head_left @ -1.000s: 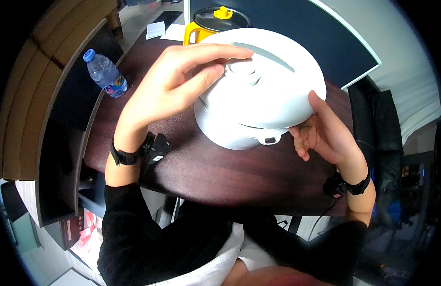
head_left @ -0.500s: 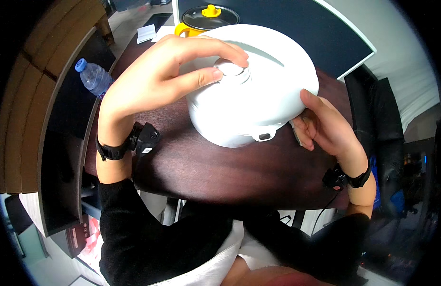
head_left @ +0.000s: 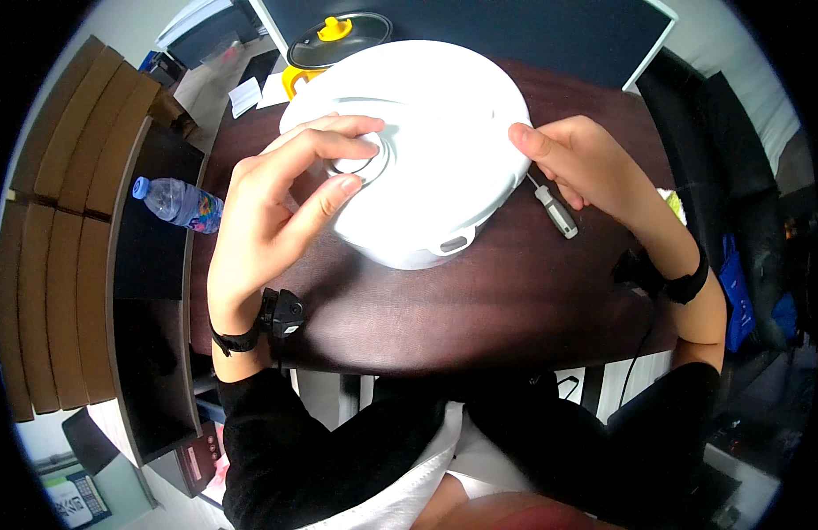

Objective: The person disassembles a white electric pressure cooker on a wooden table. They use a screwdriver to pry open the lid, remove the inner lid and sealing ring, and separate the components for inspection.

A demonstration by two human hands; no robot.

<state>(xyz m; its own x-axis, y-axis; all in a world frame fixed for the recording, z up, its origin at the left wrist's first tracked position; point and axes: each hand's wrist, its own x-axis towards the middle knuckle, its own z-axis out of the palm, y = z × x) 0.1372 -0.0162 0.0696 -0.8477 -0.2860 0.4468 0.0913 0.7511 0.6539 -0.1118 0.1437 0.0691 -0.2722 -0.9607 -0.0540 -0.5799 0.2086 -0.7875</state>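
A white round cooker pot [head_left: 435,150] sits on the dark wooden table [head_left: 479,309], tilted with its flat bottom toward me. My left hand [head_left: 281,208] rests on it, fingers pinching a small round hub at its centre. My right hand [head_left: 585,168] grips the pot's right rim with the thumb on top. A screwdriver with a grey handle [head_left: 555,210] lies on the table under my right hand. Both wrists wear black bands.
A black glass lid with a yellow knob [head_left: 334,37] stands behind the pot. A plastic water bottle [head_left: 179,203] lies on a dark shelf at the left. A dark partition [head_left: 532,31] runs along the table's far edge. A black chair [head_left: 736,177] is at the right.
The pot has been turned and moved further from me, its flat face now up. My right hand went from its lower right edge to its upper right rim, uncovering the screwdriver.
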